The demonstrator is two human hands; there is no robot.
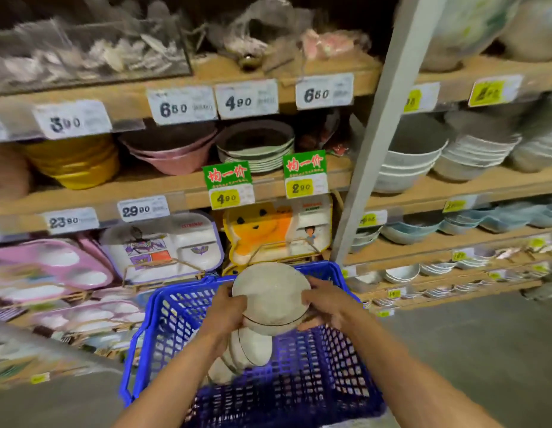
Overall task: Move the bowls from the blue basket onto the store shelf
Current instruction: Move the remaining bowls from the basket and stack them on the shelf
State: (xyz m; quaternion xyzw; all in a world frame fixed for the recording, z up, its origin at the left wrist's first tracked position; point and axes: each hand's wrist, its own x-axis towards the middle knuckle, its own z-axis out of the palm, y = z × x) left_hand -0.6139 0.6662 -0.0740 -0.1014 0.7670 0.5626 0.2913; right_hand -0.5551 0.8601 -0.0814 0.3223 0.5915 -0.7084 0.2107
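I see my left grip (227, 308) and right grip (325, 299) clasping a small stack of pale bowls (270, 288) from either side, just above the blue basket (315, 381). Other bowls (251, 350) lie tilted inside it. Behind stands the store shelf (176, 188), crowded with dishes (256, 149) and price tags (180, 105).

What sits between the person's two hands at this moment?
In the head view, a stack of pale bowls sits between the left hand and the right hand, held from both sides above the blue basket.
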